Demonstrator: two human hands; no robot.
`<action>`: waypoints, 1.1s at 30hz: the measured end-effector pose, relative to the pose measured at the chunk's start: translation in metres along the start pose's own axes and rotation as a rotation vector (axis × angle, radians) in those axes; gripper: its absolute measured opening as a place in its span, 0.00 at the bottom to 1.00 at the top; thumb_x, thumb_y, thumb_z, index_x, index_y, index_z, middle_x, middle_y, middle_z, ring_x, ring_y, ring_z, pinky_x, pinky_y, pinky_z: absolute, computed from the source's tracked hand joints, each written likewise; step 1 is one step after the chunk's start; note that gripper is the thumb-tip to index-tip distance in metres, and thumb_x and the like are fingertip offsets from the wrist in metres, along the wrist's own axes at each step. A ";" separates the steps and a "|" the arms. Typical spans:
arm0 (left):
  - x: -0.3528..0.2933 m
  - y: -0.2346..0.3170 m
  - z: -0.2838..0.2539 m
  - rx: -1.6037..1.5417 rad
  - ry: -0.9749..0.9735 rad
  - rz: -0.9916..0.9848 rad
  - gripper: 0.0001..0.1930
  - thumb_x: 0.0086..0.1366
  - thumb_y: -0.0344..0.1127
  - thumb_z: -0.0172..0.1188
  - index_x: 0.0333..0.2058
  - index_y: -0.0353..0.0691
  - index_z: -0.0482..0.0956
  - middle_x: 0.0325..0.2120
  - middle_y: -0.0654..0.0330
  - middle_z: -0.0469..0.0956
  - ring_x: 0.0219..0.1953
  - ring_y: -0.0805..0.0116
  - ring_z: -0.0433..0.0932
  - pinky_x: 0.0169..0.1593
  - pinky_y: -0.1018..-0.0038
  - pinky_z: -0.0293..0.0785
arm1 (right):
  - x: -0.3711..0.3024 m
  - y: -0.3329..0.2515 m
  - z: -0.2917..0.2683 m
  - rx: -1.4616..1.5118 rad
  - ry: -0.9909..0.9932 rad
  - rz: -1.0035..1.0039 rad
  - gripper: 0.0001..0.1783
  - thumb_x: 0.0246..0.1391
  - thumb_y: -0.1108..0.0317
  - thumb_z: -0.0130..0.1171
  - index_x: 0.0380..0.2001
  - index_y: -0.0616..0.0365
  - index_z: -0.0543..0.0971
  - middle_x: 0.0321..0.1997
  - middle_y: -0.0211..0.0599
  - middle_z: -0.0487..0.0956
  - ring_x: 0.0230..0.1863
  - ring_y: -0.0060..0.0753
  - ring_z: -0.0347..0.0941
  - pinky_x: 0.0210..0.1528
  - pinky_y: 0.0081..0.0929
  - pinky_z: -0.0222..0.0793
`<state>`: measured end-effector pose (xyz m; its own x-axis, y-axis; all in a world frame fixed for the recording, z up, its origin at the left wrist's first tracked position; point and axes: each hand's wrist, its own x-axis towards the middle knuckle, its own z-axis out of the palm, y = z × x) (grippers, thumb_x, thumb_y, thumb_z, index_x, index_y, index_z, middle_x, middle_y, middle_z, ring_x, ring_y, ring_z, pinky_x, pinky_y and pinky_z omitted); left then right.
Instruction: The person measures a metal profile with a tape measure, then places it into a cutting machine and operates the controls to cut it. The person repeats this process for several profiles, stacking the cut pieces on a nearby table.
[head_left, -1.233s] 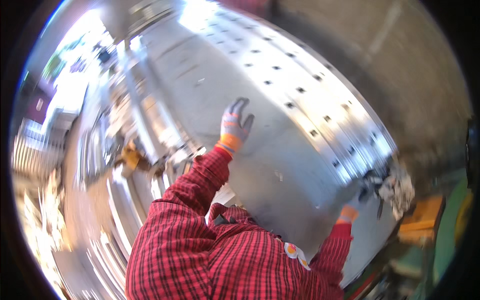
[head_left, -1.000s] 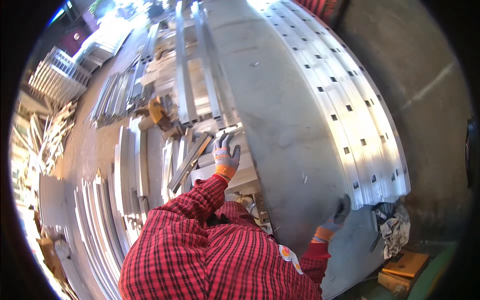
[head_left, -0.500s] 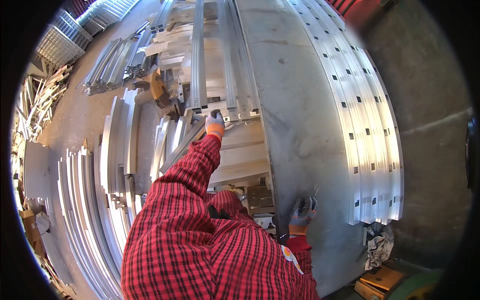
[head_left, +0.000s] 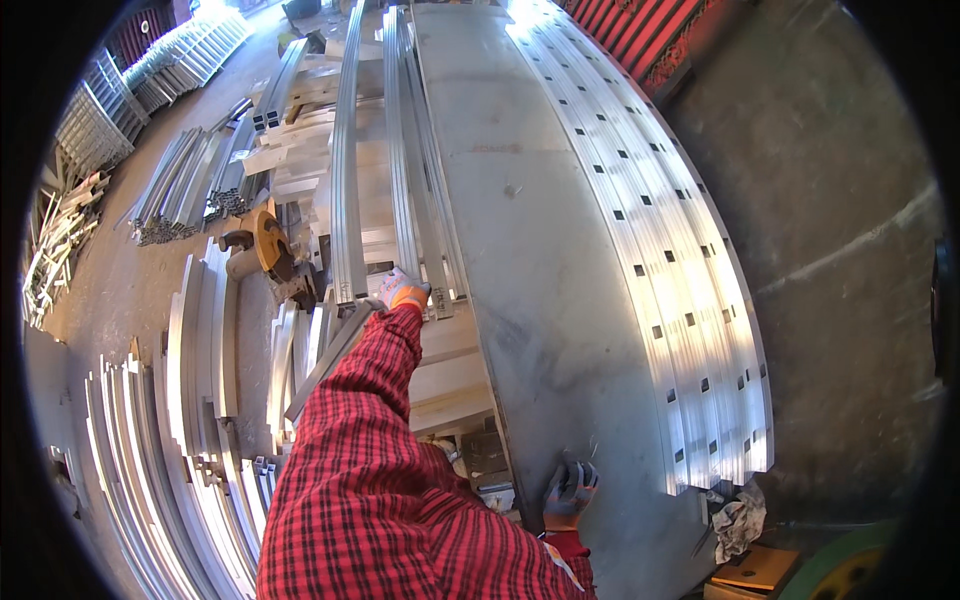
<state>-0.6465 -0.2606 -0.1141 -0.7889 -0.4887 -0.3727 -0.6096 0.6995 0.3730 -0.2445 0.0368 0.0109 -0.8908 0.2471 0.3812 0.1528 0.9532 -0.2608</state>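
Observation:
My left hand (head_left: 404, 290), in a grey and orange glove, reaches forward to the near end of a long silvery metal bar (head_left: 401, 180). Its fingers are closed around that end, which they partly cover. Another long bar (head_left: 347, 180) lies just to the left, and more bar ends sit close on the right. My right hand (head_left: 571, 490), gloved in dark grey and orange, rests low on the grey metal tabletop (head_left: 540, 270), by its left edge. Its fingers are loosely bent and apart, with nothing seen in them.
Several slotted metal profiles (head_left: 680, 320) lie along the table's right side. A yellow cutting machine (head_left: 270, 245) stands left of the bars. Stacks of metal lengths (head_left: 140, 450) cover the floor at left. A crumpled rag (head_left: 738, 522) and an orange box (head_left: 757, 568) are at lower right.
The whole view has shifted, so the table and bars appear further left and lower. My left hand has gone from beside the bar ends onto one; my right hand stays on the table.

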 end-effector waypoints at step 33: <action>-0.140 -0.005 -0.143 -1.867 -1.326 0.411 0.18 0.72 0.54 0.53 0.47 0.47 0.73 0.32 0.71 0.72 0.28 0.80 0.72 0.19 0.84 0.63 | 0.019 -0.016 -0.012 0.017 0.022 -0.078 0.14 0.48 0.75 0.62 0.41 0.53 0.81 0.40 0.42 0.79 0.44 0.49 0.76 0.49 0.44 0.71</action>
<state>-0.5438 -0.2703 0.0577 -0.8498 0.5257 0.0373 -0.4819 -0.8038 0.3488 -0.2587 0.0289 0.0329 -0.8900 0.1765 0.4204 0.0763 0.9667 -0.2444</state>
